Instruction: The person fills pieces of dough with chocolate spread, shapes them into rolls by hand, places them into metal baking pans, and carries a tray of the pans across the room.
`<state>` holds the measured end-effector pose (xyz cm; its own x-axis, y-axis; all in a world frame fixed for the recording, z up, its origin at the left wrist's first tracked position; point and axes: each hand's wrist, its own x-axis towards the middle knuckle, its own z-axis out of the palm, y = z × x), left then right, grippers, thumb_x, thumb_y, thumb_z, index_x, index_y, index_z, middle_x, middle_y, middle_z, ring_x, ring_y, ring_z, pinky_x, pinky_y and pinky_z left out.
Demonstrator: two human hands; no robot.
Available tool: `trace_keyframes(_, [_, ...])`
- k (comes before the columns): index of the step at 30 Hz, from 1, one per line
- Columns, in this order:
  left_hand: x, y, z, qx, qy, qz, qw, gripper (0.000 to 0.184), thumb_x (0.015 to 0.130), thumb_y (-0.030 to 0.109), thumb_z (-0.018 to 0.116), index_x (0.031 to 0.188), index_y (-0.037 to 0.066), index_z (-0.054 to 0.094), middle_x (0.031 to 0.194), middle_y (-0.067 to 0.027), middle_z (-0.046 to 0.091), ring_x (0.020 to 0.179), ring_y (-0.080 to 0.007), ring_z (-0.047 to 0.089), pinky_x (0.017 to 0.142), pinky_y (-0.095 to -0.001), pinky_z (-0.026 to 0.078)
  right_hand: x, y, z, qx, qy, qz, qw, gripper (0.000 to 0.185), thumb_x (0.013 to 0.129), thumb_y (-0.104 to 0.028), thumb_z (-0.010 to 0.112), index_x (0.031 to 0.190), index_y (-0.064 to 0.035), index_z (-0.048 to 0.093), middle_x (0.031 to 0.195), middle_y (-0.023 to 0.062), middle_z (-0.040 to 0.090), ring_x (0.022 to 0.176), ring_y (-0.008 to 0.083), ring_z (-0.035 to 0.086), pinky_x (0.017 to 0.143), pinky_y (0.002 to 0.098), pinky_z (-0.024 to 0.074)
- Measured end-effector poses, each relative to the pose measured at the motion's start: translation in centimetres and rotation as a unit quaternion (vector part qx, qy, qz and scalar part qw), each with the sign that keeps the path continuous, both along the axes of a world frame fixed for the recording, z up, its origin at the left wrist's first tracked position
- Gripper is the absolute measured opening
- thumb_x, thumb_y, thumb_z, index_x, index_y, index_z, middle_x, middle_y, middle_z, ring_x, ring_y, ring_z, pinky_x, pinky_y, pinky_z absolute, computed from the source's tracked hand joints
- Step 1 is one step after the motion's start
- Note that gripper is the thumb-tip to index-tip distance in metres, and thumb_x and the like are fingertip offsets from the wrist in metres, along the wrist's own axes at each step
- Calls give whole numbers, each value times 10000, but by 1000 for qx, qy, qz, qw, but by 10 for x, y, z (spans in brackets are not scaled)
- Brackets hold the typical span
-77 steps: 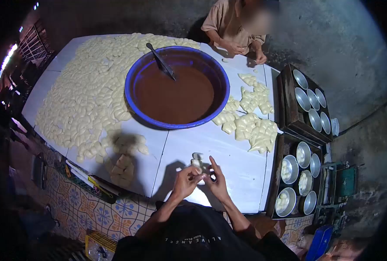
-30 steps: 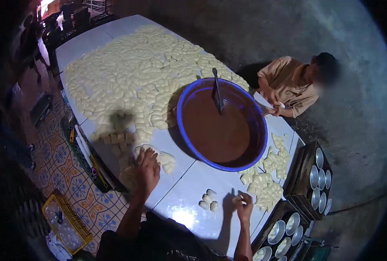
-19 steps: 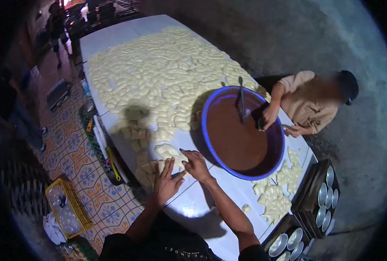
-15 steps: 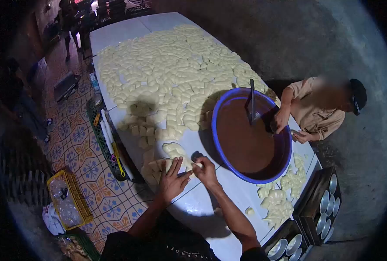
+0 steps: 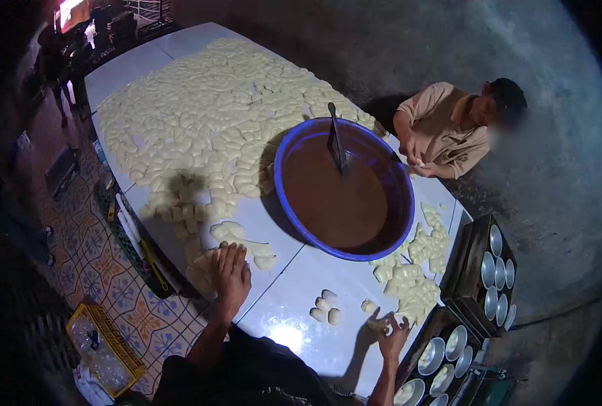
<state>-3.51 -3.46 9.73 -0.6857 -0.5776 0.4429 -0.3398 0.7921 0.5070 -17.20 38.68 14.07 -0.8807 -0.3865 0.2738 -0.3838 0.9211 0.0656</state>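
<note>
My left hand point(image 5: 232, 276) lies flat, fingers stretched out, over cut dough pieces point(image 5: 203, 272) at the table's near left side. Just beyond it are a few loose dough pieces point(image 5: 264, 252). At the near right edge, my right hand point(image 5: 393, 340) has its fingers curled round a small pale piece of dough point(image 5: 388, 329). One small dough lump point(image 5: 369, 306) sits beside that hand, and a heap of dough pieces point(image 5: 413, 289) is just beyond it. Several small filled-looking lumps point(image 5: 325, 308) form a cluster between my hands.
A blue basin point(image 5: 289, 215) of brown filling point(image 5: 335, 203) stands mid-table with a dark spatula point(image 5: 337, 139) in it. Cut dough point(image 5: 199, 108) covers the far table. Opposite, a co-worker point(image 5: 443, 128) handles something small. Round metal tins point(image 5: 431, 355) stand in crates at right.
My right hand has moved from beside my left hand to the right table edge. The co-worker's hand has left the basin. The whole view has shifted.
</note>
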Motion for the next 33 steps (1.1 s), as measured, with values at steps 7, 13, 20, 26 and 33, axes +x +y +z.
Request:
trace_keyframes(7, [-8, -4, -8, -55, -9, 95, 994, 243, 791, 104, 628, 1015, 12, 610, 1153, -158, 562, 1196, -334, 463, 1050, -496, 302, 19, -241, -23, -337, -380, 176, 843, 301, 852, -190, 674, 1085, -3, 644, 887, 101, 686, 778, 157, 642, 719, 290, 513])
trace_keyframes(13, [-2, -9, -2, -37, 75, 80, 993, 143, 760, 21, 589, 901, 15, 569, 908, -128, 558, 1005, -318, 512, 1020, -514, 297, 32, -343, -46, -309, -169, 280, 893, 239, 740, -216, 711, 844, -24, 613, 711, 101, 603, 700, 255, 562, 672, 382, 459])
trace_keyframes(20, [6, 2, 6, -54, 15, -15, 998, 155, 752, 73, 601, 888, 16, 554, 889, -144, 541, 1005, -333, 499, 1053, -576, 246, -10, -194, 28, -602, -598, 140, 510, 129, 807, -40, 586, 922, 18, 573, 846, 97, 592, 695, 154, 578, 594, 238, 473])
trace_keyframes(26, [10, 30, -3, -47, 109, -113, 986, 130, 730, 20, 581, 847, 5, 528, 844, -167, 533, 858, -351, 516, 832, -509, 399, -74, -111, -70, -91, -141, 167, 971, 461, 865, -242, 591, 1229, 36, 540, 1043, 215, 609, 908, 320, 606, 786, 386, 490])
trace_keyframes(33, [34, 79, -14, 27, 172, -191, 966, 119, 763, 53, 597, 853, 3, 539, 848, -156, 499, 809, -354, 520, 773, -481, 440, 11, -284, -11, -275, -293, 343, 849, 409, 812, -194, 671, 1189, -53, 605, 1004, 165, 615, 944, 339, 578, 881, 391, 458])
